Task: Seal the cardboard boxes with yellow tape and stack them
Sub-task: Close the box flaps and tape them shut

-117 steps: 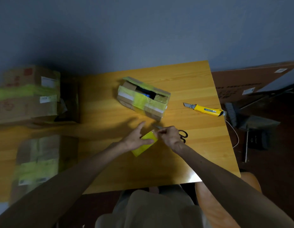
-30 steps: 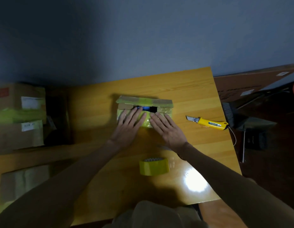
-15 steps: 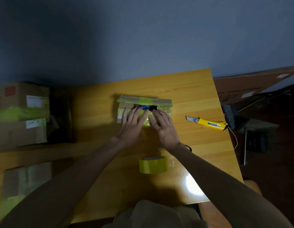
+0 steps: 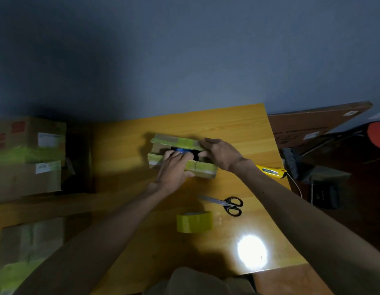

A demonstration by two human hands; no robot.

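Same yellow wooden table (image 4: 227, 128) as half a second back. Same stack of big brown cardboard boxes banded in yellow tape (image 4: 29, 154) off its left edge, plus another taped brown box (image 4: 29, 241) lower down on that side, all pretty blurry.

Next size down, the small brown cardboard box wrapped in yellow tape (image 4: 204, 168). Sitting mid-table toward the far side, looks swung a bit compared with before, right end nearer, top flaps gaping wider.

Biggest change though: no more two flat palms side by side on the near flap. Right hand (image 4: 223, 152) gone over to the box's right end, fingers fairly straight on top of the far flap, thumb down in the gap under it. Proper pinch or just resting, can't tell. Left hand (image 4: 174, 169) stretched across the near flap, fingers roughly straight, nothing gripped, tips right at the gap by the small blue thing (image 4: 181, 150) inside.

So, box directly under both hands, left on the near half, right on the far right corner.

Closer to the body, the fat roll of yellow tape (image 4: 194, 222), lying flat, hole up, untouched, same spot. Just right of it, steel scissors with black handles (image 4: 229, 204), out in the open now, mostly hidden under the right forearm earlier. Right of the box, the yellow utility knife (image 4: 270, 170), blade end now tucked behind the right wrist
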